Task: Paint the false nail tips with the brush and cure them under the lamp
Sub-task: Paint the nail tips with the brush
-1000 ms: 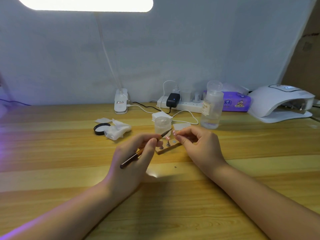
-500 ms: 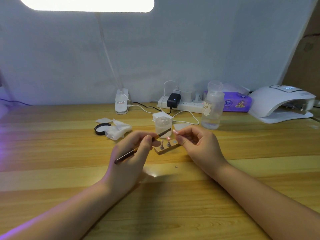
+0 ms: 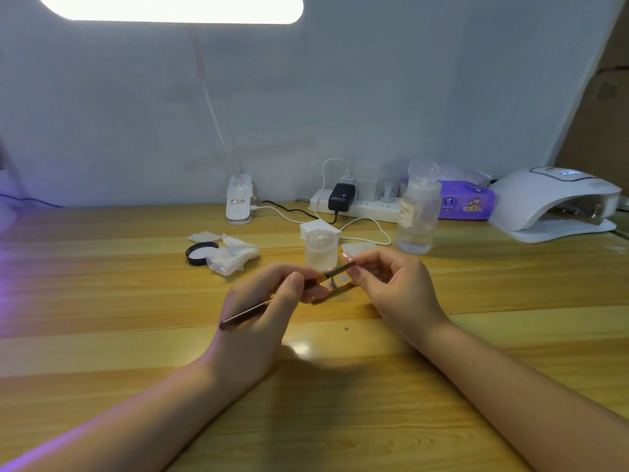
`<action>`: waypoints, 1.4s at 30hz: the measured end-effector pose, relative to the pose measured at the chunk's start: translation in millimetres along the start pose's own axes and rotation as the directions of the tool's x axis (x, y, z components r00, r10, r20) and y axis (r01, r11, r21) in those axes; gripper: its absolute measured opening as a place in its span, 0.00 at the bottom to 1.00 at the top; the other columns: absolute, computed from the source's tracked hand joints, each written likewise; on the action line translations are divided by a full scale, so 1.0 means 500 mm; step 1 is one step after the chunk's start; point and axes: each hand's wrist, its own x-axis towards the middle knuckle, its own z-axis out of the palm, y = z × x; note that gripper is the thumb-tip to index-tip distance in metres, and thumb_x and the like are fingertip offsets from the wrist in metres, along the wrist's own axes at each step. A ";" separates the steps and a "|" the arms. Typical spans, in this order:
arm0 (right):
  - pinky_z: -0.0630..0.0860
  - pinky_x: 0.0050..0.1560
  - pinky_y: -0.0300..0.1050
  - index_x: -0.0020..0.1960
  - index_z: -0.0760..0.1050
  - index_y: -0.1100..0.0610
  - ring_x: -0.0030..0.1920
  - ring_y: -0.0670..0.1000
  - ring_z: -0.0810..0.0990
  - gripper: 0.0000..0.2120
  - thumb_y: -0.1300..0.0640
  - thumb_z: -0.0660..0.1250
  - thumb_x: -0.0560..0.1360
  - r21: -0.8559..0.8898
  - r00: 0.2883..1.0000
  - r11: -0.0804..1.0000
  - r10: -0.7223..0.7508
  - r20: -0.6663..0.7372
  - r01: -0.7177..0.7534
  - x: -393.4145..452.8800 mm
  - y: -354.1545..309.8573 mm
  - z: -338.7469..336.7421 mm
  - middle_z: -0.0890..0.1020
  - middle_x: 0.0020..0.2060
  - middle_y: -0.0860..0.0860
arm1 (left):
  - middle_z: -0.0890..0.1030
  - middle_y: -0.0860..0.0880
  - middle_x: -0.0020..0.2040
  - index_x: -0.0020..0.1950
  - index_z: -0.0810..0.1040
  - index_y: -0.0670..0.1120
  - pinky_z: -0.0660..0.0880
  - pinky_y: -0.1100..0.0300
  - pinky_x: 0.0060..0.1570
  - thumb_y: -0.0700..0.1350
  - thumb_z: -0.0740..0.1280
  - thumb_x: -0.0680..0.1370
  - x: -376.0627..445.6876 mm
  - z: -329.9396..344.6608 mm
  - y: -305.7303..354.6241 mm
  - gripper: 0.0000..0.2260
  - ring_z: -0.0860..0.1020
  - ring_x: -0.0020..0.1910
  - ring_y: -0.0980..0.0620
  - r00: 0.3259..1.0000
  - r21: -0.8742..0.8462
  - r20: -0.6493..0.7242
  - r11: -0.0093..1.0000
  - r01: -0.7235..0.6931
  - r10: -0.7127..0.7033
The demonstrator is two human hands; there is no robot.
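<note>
Gripping the brush (image 3: 289, 294), left hand (image 3: 262, 315) hides the holder; right hand (image 3: 391, 284) pinches a barely visible nail tip (image 3: 346, 256).

A small home nail-art station: a wooden worktop (image 3: 102, 301) against a pale wall. A white curing lamp (image 3: 554, 202) sits at the far right; left of it stand a pump bottle (image 3: 418, 209), a power strip (image 3: 360, 204) and a clip-on desk light (image 3: 239, 202).

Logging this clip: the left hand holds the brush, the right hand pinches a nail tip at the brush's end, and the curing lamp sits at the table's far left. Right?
Not quite. The head view shows the curing lamp at the table's far right. The left hand does hold the brush, and the right hand pinches a nail tip.
</note>
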 end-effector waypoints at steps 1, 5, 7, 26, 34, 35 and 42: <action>0.76 0.39 0.34 0.42 0.80 0.47 0.38 0.43 0.81 0.09 0.61 0.72 0.73 0.004 1.000 1.000 0.002 0.000 -0.002 0.000 0.000 0.000 0.83 0.35 0.46 | 0.86 0.47 0.43 0.50 0.82 0.45 0.78 0.60 0.48 0.49 0.63 0.77 0.001 0.000 -0.001 0.11 0.83 0.45 0.49 1.000 0.009 -0.003 1.000 -0.001 0.001; 0.77 0.40 0.34 0.42 0.80 0.48 0.38 0.44 0.81 0.08 0.61 0.72 0.73 0.020 1.000 1.000 0.008 0.024 -0.008 0.001 -0.001 0.000 0.84 0.36 0.47 | 0.86 0.49 0.43 0.50 0.82 0.49 0.78 0.62 0.48 0.49 0.63 0.78 0.005 -0.005 -0.010 0.08 0.83 0.46 0.52 0.999 0.053 -0.031 0.998 0.021 -0.019; 0.77 0.41 0.35 0.43 0.81 0.49 0.39 0.45 0.82 0.07 0.61 0.72 0.73 0.033 1.000 0.999 0.017 0.022 -0.017 0.002 -0.001 0.000 0.84 0.36 0.48 | 0.86 0.51 0.44 0.51 0.81 0.51 0.78 0.63 0.48 0.51 0.62 0.78 0.007 -0.007 -0.012 0.10 0.83 0.46 0.53 1.000 0.086 -0.030 0.996 0.011 -0.008; 0.81 0.45 0.46 0.41 0.81 0.51 0.38 0.47 0.84 0.03 0.57 0.74 0.71 0.001 0.989 0.993 0.114 -0.096 -0.114 0.011 0.019 0.003 0.84 0.34 0.49 | 0.80 0.56 0.47 0.56 0.79 0.50 0.75 0.63 0.49 0.48 0.64 0.80 0.010 -0.010 -0.016 0.07 0.79 0.49 0.55 0.995 0.293 0.019 0.951 -0.102 0.101; 0.79 0.41 0.44 0.40 0.82 0.50 0.35 0.46 0.81 0.02 0.54 0.75 0.70 -0.129 0.985 0.978 0.151 -0.078 -0.161 0.023 0.024 0.003 0.82 0.31 0.46 | 0.71 0.55 0.63 0.65 0.66 0.56 0.72 0.61 0.60 0.47 0.66 0.79 0.020 -0.010 -0.036 0.17 0.75 0.60 0.58 0.972 0.538 0.178 0.842 0.037 -0.156; 0.77 0.40 0.42 0.40 0.83 0.50 0.34 0.44 0.80 0.02 0.53 0.75 0.70 -0.146 0.985 0.976 0.153 -0.076 -0.162 0.024 0.025 0.004 0.82 0.31 0.46 | 0.70 0.56 0.64 0.64 0.65 0.58 0.72 0.61 0.60 0.47 0.66 0.79 0.020 -0.010 -0.034 0.17 0.75 0.59 0.59 0.967 0.527 0.187 0.848 0.048 -0.172; 0.68 0.38 0.36 0.42 0.84 0.51 0.36 0.41 0.76 0.05 0.51 0.75 0.69 -0.265 0.985 0.949 0.171 -0.014 -0.168 0.031 0.029 0.005 0.80 0.32 0.44 | 0.70 0.59 0.63 0.62 0.65 0.61 0.75 0.63 0.56 0.49 0.66 0.79 0.017 -0.008 -0.026 0.16 0.76 0.57 0.66 0.963 0.497 0.200 0.866 0.058 -0.179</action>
